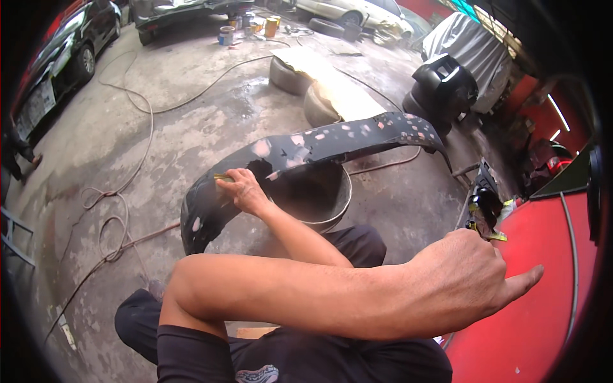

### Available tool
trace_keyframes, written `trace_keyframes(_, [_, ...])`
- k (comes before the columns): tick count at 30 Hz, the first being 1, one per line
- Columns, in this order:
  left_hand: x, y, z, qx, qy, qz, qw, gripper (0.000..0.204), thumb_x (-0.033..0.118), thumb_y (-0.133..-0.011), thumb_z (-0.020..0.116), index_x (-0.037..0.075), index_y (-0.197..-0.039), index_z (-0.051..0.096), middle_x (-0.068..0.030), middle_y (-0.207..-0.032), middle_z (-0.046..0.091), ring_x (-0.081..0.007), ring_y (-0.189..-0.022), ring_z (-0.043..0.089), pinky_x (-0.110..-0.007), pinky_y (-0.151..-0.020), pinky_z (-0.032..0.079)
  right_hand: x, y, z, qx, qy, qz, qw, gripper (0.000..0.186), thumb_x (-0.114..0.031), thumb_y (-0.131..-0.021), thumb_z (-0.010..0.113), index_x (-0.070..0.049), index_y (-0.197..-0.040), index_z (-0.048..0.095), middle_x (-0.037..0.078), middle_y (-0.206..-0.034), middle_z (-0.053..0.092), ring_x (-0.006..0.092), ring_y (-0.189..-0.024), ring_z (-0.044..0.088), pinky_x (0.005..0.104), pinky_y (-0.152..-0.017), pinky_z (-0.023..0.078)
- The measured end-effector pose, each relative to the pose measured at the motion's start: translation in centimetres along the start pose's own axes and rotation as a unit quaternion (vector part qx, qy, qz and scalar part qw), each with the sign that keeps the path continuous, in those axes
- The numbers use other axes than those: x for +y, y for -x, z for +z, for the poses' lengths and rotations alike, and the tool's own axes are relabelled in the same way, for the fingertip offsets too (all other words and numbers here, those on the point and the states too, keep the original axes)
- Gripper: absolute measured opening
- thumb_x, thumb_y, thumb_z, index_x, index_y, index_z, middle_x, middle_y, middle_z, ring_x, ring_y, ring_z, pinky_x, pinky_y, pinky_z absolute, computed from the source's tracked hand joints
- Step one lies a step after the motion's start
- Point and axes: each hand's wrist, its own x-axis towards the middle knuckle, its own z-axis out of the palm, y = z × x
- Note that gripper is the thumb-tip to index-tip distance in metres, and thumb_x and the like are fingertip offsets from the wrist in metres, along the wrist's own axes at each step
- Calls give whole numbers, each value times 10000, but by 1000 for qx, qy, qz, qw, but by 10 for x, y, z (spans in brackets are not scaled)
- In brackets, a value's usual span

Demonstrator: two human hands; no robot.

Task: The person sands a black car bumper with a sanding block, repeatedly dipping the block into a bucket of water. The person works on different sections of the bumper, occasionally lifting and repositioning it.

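A long black car bumper point(332, 140), dotted with pale pinkish filler patches, stretches before me. My right hand point(246, 190) lies on its left part, fingers closed over a small yellow sanding pad point(223, 177) whose edge alone shows. Across my body reaches my left forearm, passing in front of the right one. My left hand point(456, 274) is off to the right, apart from the bumper. Its back faces up, one digit sticks out, and the other fingers are curled underneath, so what they may hold is hidden.
Below the bumper is a dark round tub point(332, 204). Tyres point(287, 76) carry a pale sheet point(348, 92) behind it. Hoses point(150, 127) snake over the floor at left. A red panel point(536, 268) stands close at right; paint cans point(227, 35) and parked cars are farther back.
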Motion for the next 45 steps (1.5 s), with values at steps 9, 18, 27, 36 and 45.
trace_keyframes(9, [9, -12, 19, 9, 14, 50, 999, 649, 137, -963, 618, 23, -1597, 537, -55, -700, 652, -256, -637, 673, -412, -608, 509, 6, 2, -1, 7, -16, -3, 1000, 429, -79, -906, 757, -195, -1317, 788, 126, -1375, 638, 380, -1330, 569, 491, -1159, 445])
trace_keyframes(18, [13, -7, 9, 3, -21, 35, 999, 650, 139, -979, 592, 12, -1611, 505, -66, -726, 647, -267, -667, 695, -403, -627, 539, 4, -4, 0, 1, -16, -16, 1000, 461, -57, -879, 767, -178, -1323, 788, 125, -1383, 637, 367, -1333, 570, 479, -1160, 452])
trace_keyframes(27, [-67, 256, -21, 329, 67, -511, 792, 848, 126, -973, 830, 122, -1706, 405, -107, -1247, 696, -187, -1086, 675, -328, -941, 570, 18, 11, 0, 19, -11, -40, 999, 452, -236, -978, 674, -251, -1427, 724, 124, -1400, 634, 340, -1351, 558, 551, -1193, 399])
trace_keyframes(36, [-27, 529, 82, 300, -192, -731, 582, 1179, 352, -820, 971, 40, -1726, 285, -259, -1529, 544, -402, -1454, 507, -463, -1229, 405, 4, 5, 5, 34, -12, -28, 999, 494, -80, -873, 751, -198, -1353, 772, 107, -1371, 620, 335, -1339, 557, 546, -1183, 398])
trace_keyframes(45, [-22, 584, 111, 341, -154, -736, 564, 1132, 132, -807, 856, 142, -1759, 244, -274, -1585, 572, -435, -1418, 599, -481, -1132, 495, 6, 2, 1, 8, -10, -28, 1000, 492, -89, -872, 755, -211, -1348, 773, 112, -1387, 618, 338, -1338, 559, 504, -1174, 419])
